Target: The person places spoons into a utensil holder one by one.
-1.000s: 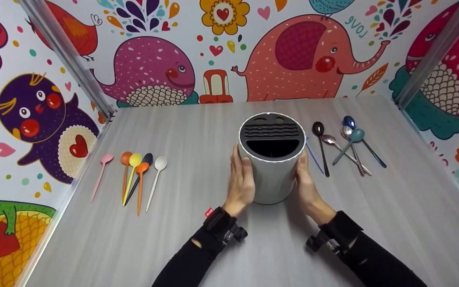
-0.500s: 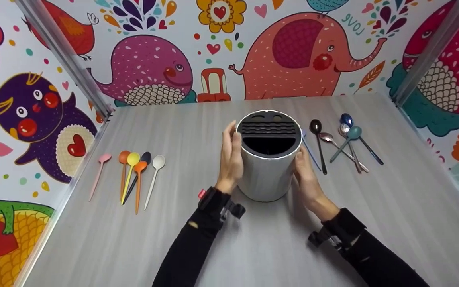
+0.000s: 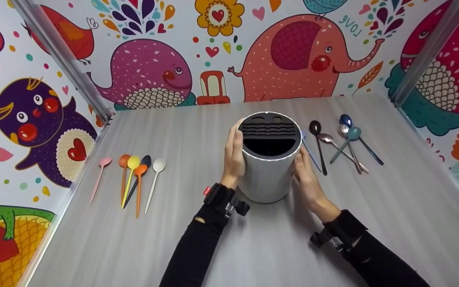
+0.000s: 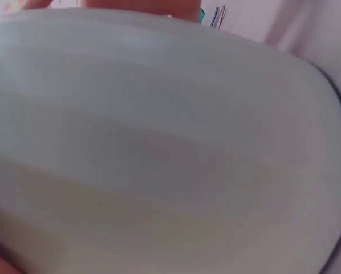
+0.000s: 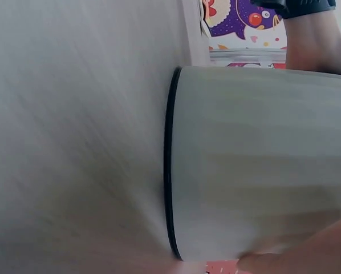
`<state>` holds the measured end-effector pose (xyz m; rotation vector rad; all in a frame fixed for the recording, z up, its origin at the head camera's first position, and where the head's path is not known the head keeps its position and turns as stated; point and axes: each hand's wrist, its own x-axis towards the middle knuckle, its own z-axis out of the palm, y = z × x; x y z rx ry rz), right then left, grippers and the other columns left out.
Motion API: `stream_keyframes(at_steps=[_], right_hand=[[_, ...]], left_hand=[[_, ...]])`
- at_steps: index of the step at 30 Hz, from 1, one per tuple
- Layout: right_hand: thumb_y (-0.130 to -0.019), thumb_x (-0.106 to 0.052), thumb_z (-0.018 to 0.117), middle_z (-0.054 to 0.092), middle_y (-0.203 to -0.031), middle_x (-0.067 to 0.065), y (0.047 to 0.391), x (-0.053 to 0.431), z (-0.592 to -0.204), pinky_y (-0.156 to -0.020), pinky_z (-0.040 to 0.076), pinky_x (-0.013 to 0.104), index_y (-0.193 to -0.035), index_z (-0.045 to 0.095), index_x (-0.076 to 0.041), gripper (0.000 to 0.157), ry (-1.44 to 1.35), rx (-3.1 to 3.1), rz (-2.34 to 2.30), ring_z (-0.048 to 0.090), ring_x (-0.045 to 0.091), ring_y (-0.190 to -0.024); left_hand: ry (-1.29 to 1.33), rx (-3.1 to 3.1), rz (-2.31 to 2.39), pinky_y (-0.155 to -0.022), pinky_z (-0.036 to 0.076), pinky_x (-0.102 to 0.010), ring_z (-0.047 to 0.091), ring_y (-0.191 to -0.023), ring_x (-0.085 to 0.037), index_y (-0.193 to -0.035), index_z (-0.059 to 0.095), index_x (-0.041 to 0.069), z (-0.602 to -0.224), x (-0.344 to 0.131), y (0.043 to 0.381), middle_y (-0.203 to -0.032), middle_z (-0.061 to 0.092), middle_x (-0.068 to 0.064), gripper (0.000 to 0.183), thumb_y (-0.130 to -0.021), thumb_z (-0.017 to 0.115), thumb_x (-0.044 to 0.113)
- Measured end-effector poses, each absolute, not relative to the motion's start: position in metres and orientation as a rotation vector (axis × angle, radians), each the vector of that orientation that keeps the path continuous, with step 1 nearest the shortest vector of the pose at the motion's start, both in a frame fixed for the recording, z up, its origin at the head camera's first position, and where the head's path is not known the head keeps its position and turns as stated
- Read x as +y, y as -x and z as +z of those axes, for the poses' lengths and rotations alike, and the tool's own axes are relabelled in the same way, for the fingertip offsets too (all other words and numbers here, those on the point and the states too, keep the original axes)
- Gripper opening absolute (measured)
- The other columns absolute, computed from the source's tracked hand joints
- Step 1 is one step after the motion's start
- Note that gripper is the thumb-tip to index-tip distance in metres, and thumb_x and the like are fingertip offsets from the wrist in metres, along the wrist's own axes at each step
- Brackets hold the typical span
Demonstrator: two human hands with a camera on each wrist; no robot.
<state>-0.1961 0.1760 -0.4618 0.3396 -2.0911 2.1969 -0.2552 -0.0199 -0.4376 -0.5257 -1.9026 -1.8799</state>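
Observation:
A pale grey round utensil holder (image 3: 266, 181) stands upright on the table. Its black lid (image 3: 270, 129) has wavy slits, two small holes at the back and a half-moon opening in front. My left hand (image 3: 233, 157) holds its left side near the rim. Lower on the opposite side, my right hand (image 3: 310, 183) grips it. The holder's wall (image 4: 170, 137) fills most of the left wrist view. In the right wrist view its black base ring (image 5: 169, 165) is close to the tabletop; whether it touches cannot be told. Fingers behind the holder are hidden.
Several coloured spoons, including a pink one (image 3: 101, 175), a yellow one (image 3: 130, 175) and a white one (image 3: 155, 183), lie on the left. Metallic spoons (image 3: 349, 145) overlap on the right. A blue stick-like piece (image 3: 311, 153) lies partly behind the holder. Patterned walls (image 3: 153, 71) enclose the table.
My left hand has moved up the holder's side toward the rim. The right hand has shifted only slightly. The holder stays at nearly the same place, and the whole view has moved a little.

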Motion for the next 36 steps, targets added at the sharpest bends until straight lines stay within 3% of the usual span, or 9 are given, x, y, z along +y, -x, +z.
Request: stream_keyframes(at_steps=[13,14,20,21,29,36], right_hand=[[-0.11,-0.037,0.029,0.01,-0.169,0.01,0.198,0.179,-0.461,-0.118,0.007,0.067,-0.163,0.015,-0.01,0.06,-0.334,-2.116,2.174,0.008,0.032,-0.154],[-0.11,-0.036,0.03,0.027,-0.162,0.014,0.199,0.181,-0.46,-0.119,0.018,0.06,-0.162,0.018,-0.01,0.059,-0.341,-2.122,2.173,0.024,0.03,-0.15],[-0.109,-0.033,0.034,0.041,-0.151,0.016,0.208,0.196,-0.448,-0.115,0.027,0.054,-0.159,0.023,-0.006,0.058,-0.365,-2.1,2.248,0.04,0.03,-0.137],[-0.108,-0.034,0.035,0.029,-0.161,0.015,0.211,0.199,-0.445,-0.118,0.019,0.06,-0.159,0.021,-0.005,0.06,-0.354,-2.082,2.267,0.03,0.034,-0.145],[-0.107,-0.035,0.042,0.029,-0.158,0.024,0.259,0.225,-0.417,-0.121,0.021,0.049,-0.16,0.021,-0.002,0.066,-0.233,-2.182,2.062,0.029,0.035,-0.145],[-0.101,-0.059,0.045,0.02,-0.166,0.02,0.307,0.252,-0.409,-0.118,0.021,0.061,-0.163,0.019,-0.011,0.082,-0.056,-2.593,1.533,0.024,0.041,-0.149]], left_hand=[[0.535,-1.825,-1.854,-0.111,0.039,-0.038,0.052,-0.132,-0.022,-0.147,0.046,-0.003,-0.446,-0.016,0.257,-0.145,0.054,-0.016,0.066,-0.099,0.026,0.037],[0.534,-1.821,-1.851,-0.111,0.039,-0.038,0.052,-0.131,-0.022,-0.147,0.046,-0.003,-0.447,-0.015,0.257,-0.144,0.054,-0.016,0.067,-0.1,0.026,0.04],[0.504,-1.82,-1.823,-0.111,0.04,-0.038,0.053,-0.131,-0.023,-0.146,0.047,-0.004,-0.45,-0.014,0.255,-0.143,0.055,-0.017,0.071,-0.101,0.028,0.048],[0.498,-1.82,-1.821,-0.111,0.04,-0.038,0.053,-0.13,-0.023,-0.146,0.047,-0.004,-0.45,-0.013,0.255,-0.143,0.055,-0.017,0.068,-0.1,0.028,0.043],[0.513,-1.796,-1.82,-0.11,0.04,-0.038,0.053,-0.13,-0.026,-0.146,0.047,-0.005,-0.452,-0.012,0.256,-0.142,0.055,-0.019,0.065,-0.098,0.027,0.034],[0.509,-1.816,-1.81,-0.111,0.04,-0.038,0.053,-0.13,-0.026,-0.145,0.047,-0.005,-0.453,-0.014,0.258,-0.142,0.055,-0.019,0.067,-0.099,0.027,0.038]])
